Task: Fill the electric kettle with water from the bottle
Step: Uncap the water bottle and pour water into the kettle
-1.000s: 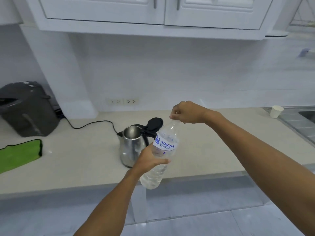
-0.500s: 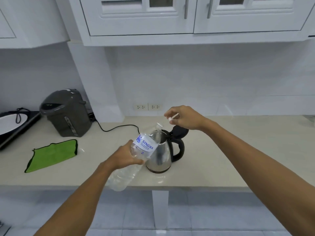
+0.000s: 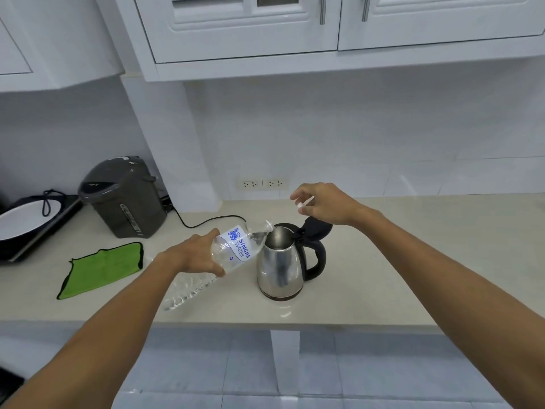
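Observation:
A steel electric kettle (image 3: 280, 265) with a black handle stands on the beige counter (image 3: 413, 261), its black lid (image 3: 317, 228) flipped up and open. My left hand (image 3: 191, 256) grips a clear water bottle (image 3: 236, 249) with a blue-and-white label around its middle. The bottle is tilted steeply to the right, its open mouth at the kettle's left rim. My right hand (image 3: 324, 203) hovers above and behind the kettle, pinching the small white bottle cap (image 3: 301, 204) between its fingertips.
A grey hot-water dispenser (image 3: 124, 199) stands at the back left, with a black cord (image 3: 212, 219) trailing toward the kettle. A green cloth (image 3: 103, 268) lies left of the bottle. A black and white appliance (image 3: 26, 222) sits at the far left. White cupboards (image 3: 295, 31) hang overhead.
My right hand took the cap off and lifted away with it. My left hand tipped the bottle further until its mouth reached the kettle's rim. The view shifted right and up.

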`<action>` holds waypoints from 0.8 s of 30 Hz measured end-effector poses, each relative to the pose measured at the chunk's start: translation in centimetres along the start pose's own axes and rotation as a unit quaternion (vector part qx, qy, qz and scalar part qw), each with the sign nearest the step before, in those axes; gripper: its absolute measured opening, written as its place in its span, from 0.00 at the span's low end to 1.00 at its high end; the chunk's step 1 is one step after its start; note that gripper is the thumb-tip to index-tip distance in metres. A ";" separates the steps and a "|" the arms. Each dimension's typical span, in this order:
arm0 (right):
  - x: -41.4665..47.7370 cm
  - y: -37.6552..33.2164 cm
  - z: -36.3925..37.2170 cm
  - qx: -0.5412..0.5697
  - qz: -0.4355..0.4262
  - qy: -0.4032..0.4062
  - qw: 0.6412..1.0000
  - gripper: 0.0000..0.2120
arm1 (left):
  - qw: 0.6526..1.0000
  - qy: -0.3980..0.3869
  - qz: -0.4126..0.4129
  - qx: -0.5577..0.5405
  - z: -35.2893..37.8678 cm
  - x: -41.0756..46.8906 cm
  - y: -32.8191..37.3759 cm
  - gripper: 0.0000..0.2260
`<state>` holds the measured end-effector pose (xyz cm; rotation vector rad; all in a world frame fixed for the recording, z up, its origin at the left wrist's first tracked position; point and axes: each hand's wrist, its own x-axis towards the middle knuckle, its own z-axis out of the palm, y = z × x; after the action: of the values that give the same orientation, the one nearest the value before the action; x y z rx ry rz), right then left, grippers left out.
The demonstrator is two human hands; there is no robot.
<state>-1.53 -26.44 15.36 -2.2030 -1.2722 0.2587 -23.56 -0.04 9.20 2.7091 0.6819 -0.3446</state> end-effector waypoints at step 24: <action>-0.6 1.5 0.7 0.017 0.010 -0.003 1.000 0.15 | 0.997 -0.005 -0.010 0.072 -0.6 0.2 0.0 0.34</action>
<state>-1.09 -27.28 13.87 -2.1887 -1.2399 0.2923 -23.29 0.31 9.70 2.8359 0.7066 -0.4278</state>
